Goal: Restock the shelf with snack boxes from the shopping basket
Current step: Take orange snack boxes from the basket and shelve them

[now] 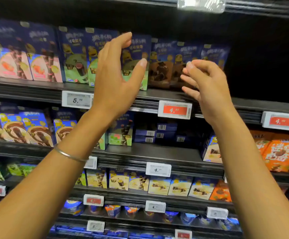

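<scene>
A green-and-blue snack box (137, 52) stands upright at the front lip of the upper shelf (28, 89), in a row of glossy rectangular cartons: pink boxes (42, 66) to its left, brown boxes (159, 75) touching its right side. The left hand (116, 78) is spread in a wide C before the green box, thumb low, fingers at its top edge; whether it touches cannot be told. The right hand (207, 83) hangs loosely curled before the brown boxes, holding nothing. Past the last carton the shelf runs on into dark open space (264, 66). The lip is black ridged rail carrying a red price tag (174, 110). A thin metal bangle (68, 155) circles the left wrist.
</scene>
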`<state>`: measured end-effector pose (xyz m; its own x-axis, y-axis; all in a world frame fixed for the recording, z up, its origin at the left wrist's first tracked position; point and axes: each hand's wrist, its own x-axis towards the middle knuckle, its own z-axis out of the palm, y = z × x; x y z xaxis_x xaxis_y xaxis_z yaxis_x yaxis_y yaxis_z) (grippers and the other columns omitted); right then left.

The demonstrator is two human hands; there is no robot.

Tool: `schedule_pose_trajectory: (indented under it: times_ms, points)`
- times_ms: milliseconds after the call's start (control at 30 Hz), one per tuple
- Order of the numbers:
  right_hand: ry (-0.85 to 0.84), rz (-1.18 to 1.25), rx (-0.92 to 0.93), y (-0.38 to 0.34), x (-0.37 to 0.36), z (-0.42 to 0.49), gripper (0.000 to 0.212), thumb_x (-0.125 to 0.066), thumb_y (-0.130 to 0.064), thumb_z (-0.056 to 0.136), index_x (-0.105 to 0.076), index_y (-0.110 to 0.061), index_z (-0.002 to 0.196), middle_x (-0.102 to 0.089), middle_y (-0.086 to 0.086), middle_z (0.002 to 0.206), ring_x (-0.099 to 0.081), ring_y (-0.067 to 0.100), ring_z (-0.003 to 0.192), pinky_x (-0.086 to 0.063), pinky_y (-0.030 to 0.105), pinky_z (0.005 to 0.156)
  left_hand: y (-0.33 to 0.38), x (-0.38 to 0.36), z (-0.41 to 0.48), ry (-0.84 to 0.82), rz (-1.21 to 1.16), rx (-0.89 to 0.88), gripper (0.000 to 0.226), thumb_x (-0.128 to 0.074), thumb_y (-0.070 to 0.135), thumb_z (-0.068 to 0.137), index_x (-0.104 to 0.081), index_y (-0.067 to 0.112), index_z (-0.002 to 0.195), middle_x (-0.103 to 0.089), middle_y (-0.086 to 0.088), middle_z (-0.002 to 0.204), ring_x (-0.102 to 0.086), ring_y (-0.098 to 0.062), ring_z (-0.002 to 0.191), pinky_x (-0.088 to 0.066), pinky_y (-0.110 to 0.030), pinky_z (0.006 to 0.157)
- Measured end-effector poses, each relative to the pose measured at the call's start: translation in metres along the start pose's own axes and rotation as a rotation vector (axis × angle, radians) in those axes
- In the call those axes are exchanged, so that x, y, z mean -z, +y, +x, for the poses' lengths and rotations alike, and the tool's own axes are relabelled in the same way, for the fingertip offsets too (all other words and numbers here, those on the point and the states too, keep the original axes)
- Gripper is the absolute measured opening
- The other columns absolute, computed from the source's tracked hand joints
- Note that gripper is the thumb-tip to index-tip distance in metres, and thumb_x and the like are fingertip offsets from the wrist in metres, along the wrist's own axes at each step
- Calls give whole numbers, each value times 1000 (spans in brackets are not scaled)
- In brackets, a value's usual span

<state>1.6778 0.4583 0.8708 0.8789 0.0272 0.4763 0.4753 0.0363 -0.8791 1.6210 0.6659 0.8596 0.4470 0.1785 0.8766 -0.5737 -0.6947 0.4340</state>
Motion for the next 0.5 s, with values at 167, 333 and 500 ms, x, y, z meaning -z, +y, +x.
schedule_pose_trajectory:
  times_ms: [167,333,500]
  points:
    - [58,160,5,42,30,-84,34,-59,-29,97,-56,-13,127,-71,11,121,-70,28,115,-58,42,93,-16,-6,-124,21,-382,180,43,-52,21,105,-48,5,145,-60,-13,141,-57,-24,135,-44,-35,111]
    - [68,171,-363,142,60,-194,33,-53,-30,96,-59,-16,124,-71,12,119,-70,32,111,-58,42,87,-30,-15,-289,-65,-567,683,41,-51,34,101,-57,17,137,-68,-10,134,-66,-27,123,-53,-43,99]
    - [109,100,-844,241,79,-302,27,-61,-29,92,-64,-15,116,-74,9,113,-70,32,110,-54,44,87,-37,-21,-434,-307,-477,1220,42,-51,48,100,-62,20,128,-73,-3,122,-72,-17,110,-55,-36,95]
